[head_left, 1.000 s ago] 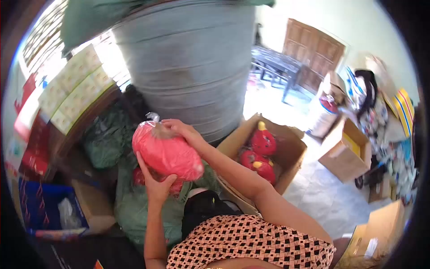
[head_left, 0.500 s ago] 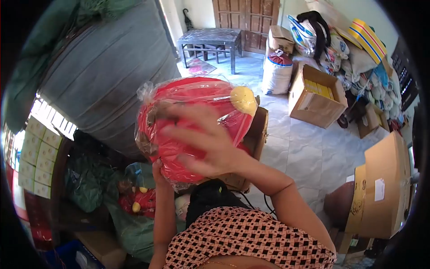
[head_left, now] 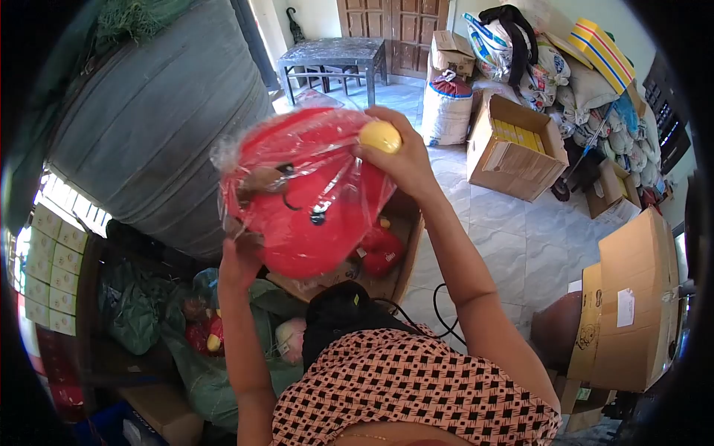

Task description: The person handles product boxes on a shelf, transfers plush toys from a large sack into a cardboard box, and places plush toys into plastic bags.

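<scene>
A red plush toy (head_left: 320, 201) in clear plastic wrap hangs in front of me, with dark eyes and a curved mouth showing. My right hand (head_left: 401, 156) grips its yellow tip (head_left: 380, 137) at the upper right. At the toy's lower left, my left hand (head_left: 239, 260) holds the wrapped edge, its fingers partly hidden. Beneath the toy is a cardboard box (head_left: 409, 260) with another red toy (head_left: 381, 251) inside. More red and yellow toys (head_left: 202, 336) lie on a green bag (head_left: 204, 379) at lower left.
A large grey wrapped bundle (head_left: 163, 134) stands at left, near stacked small boxes (head_left: 56, 271). A dark table (head_left: 335, 53) is at the back. Right are an open carton (head_left: 513, 156), a white sack (head_left: 448, 111), piled bags (head_left: 587, 82) and another carton (head_left: 632, 297).
The toy has turned so its face shows. My right hand has moved from the toy's front to its yellow tip. The view has shifted slightly since half a second ago.
</scene>
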The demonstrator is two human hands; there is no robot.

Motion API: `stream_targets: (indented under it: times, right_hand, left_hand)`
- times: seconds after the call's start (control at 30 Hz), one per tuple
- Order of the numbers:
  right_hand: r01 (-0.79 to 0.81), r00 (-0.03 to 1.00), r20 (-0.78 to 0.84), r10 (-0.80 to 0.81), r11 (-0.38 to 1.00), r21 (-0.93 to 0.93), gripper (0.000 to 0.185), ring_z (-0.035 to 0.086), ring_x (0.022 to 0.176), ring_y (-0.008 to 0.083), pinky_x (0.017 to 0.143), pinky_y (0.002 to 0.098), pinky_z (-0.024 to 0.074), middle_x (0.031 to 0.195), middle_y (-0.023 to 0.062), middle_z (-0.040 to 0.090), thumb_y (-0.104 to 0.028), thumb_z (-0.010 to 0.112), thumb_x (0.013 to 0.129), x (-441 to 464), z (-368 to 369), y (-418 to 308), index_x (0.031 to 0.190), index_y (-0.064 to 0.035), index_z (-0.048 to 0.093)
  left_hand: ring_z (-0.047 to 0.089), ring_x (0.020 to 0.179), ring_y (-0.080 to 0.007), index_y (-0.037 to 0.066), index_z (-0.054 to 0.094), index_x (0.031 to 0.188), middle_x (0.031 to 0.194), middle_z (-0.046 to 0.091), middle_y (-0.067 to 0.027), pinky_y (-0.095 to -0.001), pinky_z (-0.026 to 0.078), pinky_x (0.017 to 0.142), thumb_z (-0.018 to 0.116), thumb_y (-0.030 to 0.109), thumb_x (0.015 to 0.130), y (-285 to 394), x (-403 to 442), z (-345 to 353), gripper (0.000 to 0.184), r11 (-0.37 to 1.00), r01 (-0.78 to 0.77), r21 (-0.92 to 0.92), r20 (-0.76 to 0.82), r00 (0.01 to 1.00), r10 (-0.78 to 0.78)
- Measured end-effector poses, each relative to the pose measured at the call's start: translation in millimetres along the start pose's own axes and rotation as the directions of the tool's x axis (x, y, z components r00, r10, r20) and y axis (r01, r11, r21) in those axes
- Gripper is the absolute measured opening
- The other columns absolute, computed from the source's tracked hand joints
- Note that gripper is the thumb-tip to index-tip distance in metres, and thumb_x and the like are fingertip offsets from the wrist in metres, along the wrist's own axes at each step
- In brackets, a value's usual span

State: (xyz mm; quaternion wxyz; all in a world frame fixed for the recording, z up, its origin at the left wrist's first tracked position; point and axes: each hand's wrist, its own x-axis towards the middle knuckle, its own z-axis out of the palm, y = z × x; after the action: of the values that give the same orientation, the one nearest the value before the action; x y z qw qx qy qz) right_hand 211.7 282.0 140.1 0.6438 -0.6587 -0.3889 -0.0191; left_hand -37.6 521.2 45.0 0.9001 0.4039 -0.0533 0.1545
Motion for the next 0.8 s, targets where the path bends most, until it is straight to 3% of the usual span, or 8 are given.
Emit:
stream_targets:
  times: [0.1,0.17,0.23,0.37,0.4,0.53,0.63,0.8]
  right_hand:
    - [0.251,0.964,-0.148,-0.223,0.944,0.214,0.084,0.034,0.127,0.0254,0.103,0.0384,0.0326,0.139,0.0139,0.033,-0.022,0.080,0.067,29.0,11.8,23.2,0.136,-0.0060,0.033]
    - [0.105,0.976,-0.193,0.101,0.557,0.824,0.086,0.014,0.138,0.0283,0.103,0.0495,0.0239,0.145,0.0103,0.026,-0.039,0.068,0.078,52.3,8.7,13.9,0.143,-0.0187,0.017]
    - [-0.005,0.957,-0.214,0.195,0.750,0.661,0.091,0.018,0.133,0.0324,0.106,0.0516,0.0199,0.146,0.0152,0.013,-0.060,0.059,0.080,66.3,-1.3,44.3,0.146,-0.0247,0.008]
    - [-0.417,0.907,0.240,0.347,0.657,0.628,0.093,0.026,0.132,0.0347,0.103,0.0496,0.0295,0.150,0.0129,0.011,-0.060,0.056,0.082,23.2,30.3,76.0,0.147,-0.0232,0.001]
    - [-0.450,0.893,0.333,0.303,0.618,0.645,0.088,0.037,0.127,0.0326,0.099,0.0489,0.0368,0.145,0.0129,0.027,-0.051,0.060,0.083,8.8,39.2,70.3,0.146,-0.0114,0.013]
    - [-0.644,0.746,0.448,0.493,0.362,0.674,0.053,0.057,0.105,0.0259,0.092,0.0457,0.0460,0.118,0.0114,0.057,-0.030,0.067,0.083,3.7,59.4,88.3,0.125,-0.0061,0.046]
    - [-0.717,0.650,0.525,0.550,0.214,0.663,0.042,0.061,0.097,0.0279,0.084,0.0504,0.0503,0.113,0.0113,0.059,-0.021,0.063,0.085,3.8,58.0,126.3,0.121,-0.0060,0.046]
    - [-0.792,0.587,0.480,0.652,0.338,0.509,0.049,0.057,0.102,0.0272,0.086,0.0479,0.0498,0.112,0.0105,0.058,-0.027,0.065,0.084,-20.0,65.9,192.9,0.125,-0.0082,0.045]
  left_hand:
    - [0.054,0.113,-0.0255,0.006,0.043,0.130,0.123,0.055,-0.0098,-0.0460,0.042,0.098,0.059,0.031,0.088,0.8,38.2,33.3,0.051,0.990,-0.008,0.137,-0.427,0.902,0.067]
    - [0.055,0.110,-0.0245,0.009,0.044,0.129,0.120,0.057,-0.0097,-0.0461,0.044,0.096,0.058,0.029,0.089,-1.3,53.2,47.5,0.047,0.994,-0.092,0.064,-0.421,0.900,0.111]
    - [0.055,0.112,-0.0247,0.009,0.045,0.127,0.121,0.057,-0.0102,-0.0463,0.044,0.096,0.059,0.030,0.088,-11.9,71.4,33.5,0.046,0.980,-0.183,0.079,-0.389,0.899,0.199]
    - [0.054,0.112,-0.0249,0.010,0.045,0.127,0.121,0.055,-0.0105,-0.0464,0.043,0.097,0.061,0.032,0.087,-24.1,112.5,42.3,0.048,0.969,-0.231,-0.085,-0.317,0.928,0.194]
    - [0.053,0.114,-0.0267,0.010,0.041,0.129,0.126,0.052,-0.0118,-0.0470,0.043,0.097,0.062,0.035,0.085,-29.6,119.3,48.4,0.055,0.976,-0.185,-0.116,-0.295,0.945,0.144]
    - [0.044,0.123,-0.0335,0.013,0.027,0.140,0.140,0.036,-0.0147,-0.0509,0.040,0.099,0.062,0.041,0.084,-36.9,121.0,46.6,0.072,0.987,0.154,-0.046,-0.442,0.883,-0.158]
    - [0.042,0.123,-0.0349,0.013,0.021,0.143,0.140,0.033,-0.0166,-0.0495,0.040,0.097,0.065,0.043,0.082,-38.7,100.7,24.1,0.080,0.910,0.397,0.118,-0.695,0.688,-0.210]
    - [0.041,0.124,-0.0326,0.009,0.026,0.142,0.137,0.037,-0.0182,-0.0441,0.038,0.098,0.065,0.043,0.082,-29.2,-1.4,-43.7,0.079,0.897,0.408,0.171,-0.659,0.724,-0.204]
